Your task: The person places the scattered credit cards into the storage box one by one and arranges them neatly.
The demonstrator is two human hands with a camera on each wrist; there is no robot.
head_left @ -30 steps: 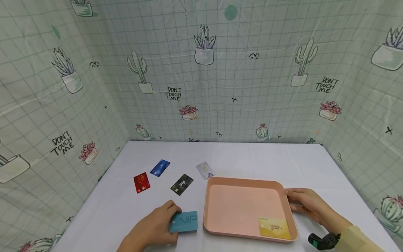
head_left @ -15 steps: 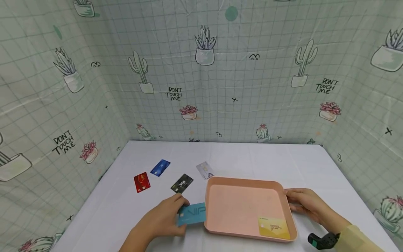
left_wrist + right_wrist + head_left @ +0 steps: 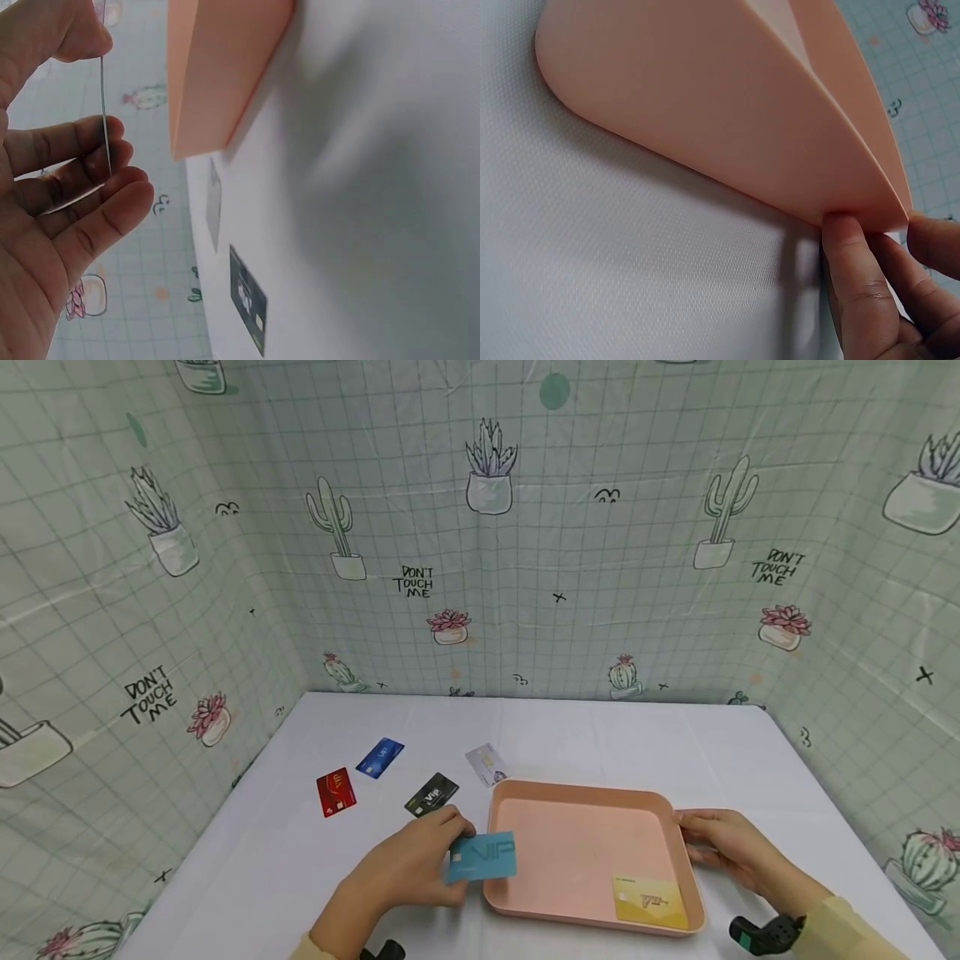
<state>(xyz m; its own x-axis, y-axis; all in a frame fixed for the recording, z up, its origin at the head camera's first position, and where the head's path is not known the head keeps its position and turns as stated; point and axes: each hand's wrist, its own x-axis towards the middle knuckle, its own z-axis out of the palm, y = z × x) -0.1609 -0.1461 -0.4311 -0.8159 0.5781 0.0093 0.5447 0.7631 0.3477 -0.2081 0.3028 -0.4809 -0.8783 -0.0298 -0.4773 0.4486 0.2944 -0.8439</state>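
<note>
In the head view my left hand pinches a light blue VIP card between thumb and fingers. The card's right end overlaps the left rim of a pink tray. The left wrist view shows this card edge-on as a thin line, raised above the table. My right hand is at the tray's right side. In the right wrist view its fingertips touch the outer wall of the tray. A yellow card lies in the tray's near right corner.
Left of the tray on the white table lie a red card, a blue card and a black VIP card. A silvery card lies by the tray's far left corner. Patterned cloth surrounds the table's back and sides.
My left hand has carried the light blue card rightward and slightly away from me, from beside the tray to over its left rim. My right hand has stayed at the tray's side.
</note>
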